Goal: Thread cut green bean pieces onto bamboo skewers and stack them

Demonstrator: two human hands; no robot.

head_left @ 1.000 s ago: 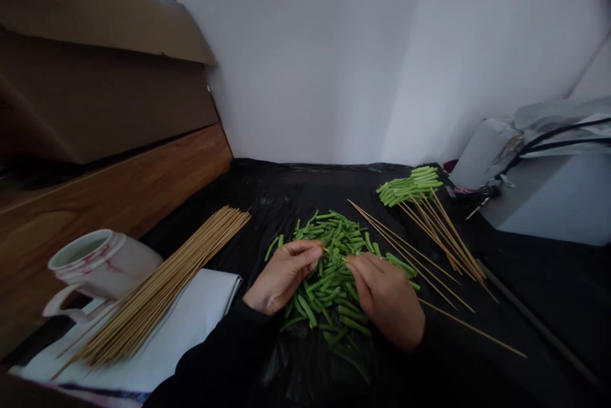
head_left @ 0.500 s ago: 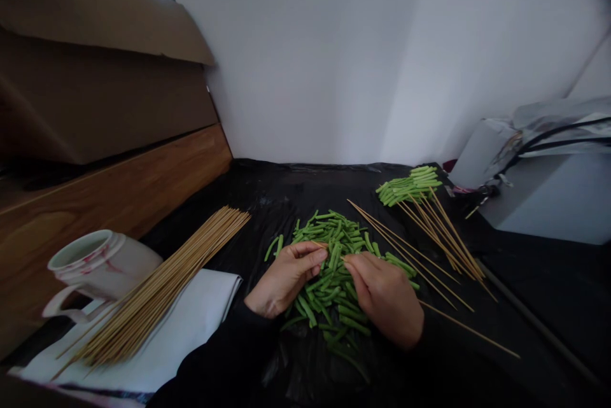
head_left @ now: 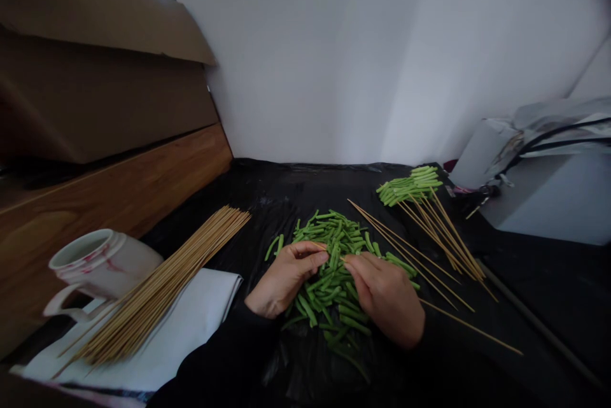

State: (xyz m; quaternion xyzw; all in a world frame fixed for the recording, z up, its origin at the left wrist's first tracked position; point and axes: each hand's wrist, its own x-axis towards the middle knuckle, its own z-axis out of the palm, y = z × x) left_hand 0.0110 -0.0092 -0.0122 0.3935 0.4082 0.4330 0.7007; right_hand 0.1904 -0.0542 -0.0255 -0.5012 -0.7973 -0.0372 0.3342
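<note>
In front of me lies a loose pile of cut green bean pieces (head_left: pixel 337 293). My right hand (head_left: pixel 389 296) is closed in a pinch on a thin bamboo skewer (head_left: pixel 470 326), whose long end sticks out to the right beneath the palm. Facing it, my left hand (head_left: pixel 291 271) pinches thumb and forefinger together at a green bean piece (head_left: pixel 335 251) between the two hands. A tan bit in line with the skewer shows at the left fingertips. Both hands hover just over the pile; how far the skewer passes through the piece is hard to see.
Loaded skewers (head_left: pixel 410 186) lie at the back right, with several loose skewers (head_left: pixel 405 249) nearer. On the left, a big skewer bundle (head_left: pixel 167 287) rests on a white cloth (head_left: pixel 210 293) beside a mug (head_left: pixel 114 265). A cardboard box (head_left: pixel 109 90) stands behind.
Almost nothing differs. Both hands keep their pinch, and the skewer's outer end has shifted very slightly right and up.
</note>
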